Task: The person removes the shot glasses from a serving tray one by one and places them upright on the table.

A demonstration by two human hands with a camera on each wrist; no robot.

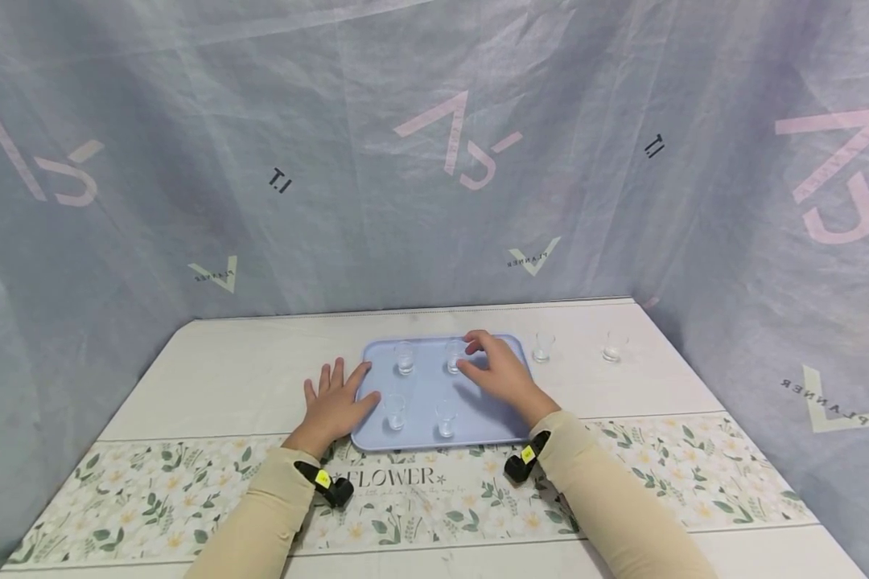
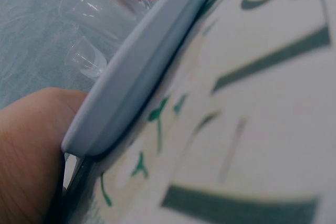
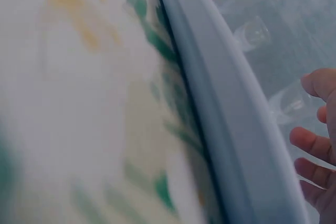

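A light blue tray point(image 1: 423, 406) lies on the table with several small clear glasses standing on it. My left hand point(image 1: 331, 406), fingers spread, rests on the table at the tray's left edge, the thumb touching the rim. Over the tray's right part, my right hand point(image 1: 503, 374) has its thumb and fingers parted beside the back right glass point(image 1: 454, 358). In the right wrist view, the fingers point(image 3: 310, 142) are bent with a gap between them and the thumb. Also on the tray are the back left glass point(image 1: 405, 359), front left glass point(image 1: 394, 414) and front right glass point(image 1: 445, 420).
Two more clear glasses stand on the table right of the tray: a nearer glass point(image 1: 543, 346) and a farther glass point(image 1: 612, 347). A flower-patterned runner point(image 1: 210, 498) crosses the table in front. Grey cloth point(image 1: 376, 241) hangs behind and at both sides.
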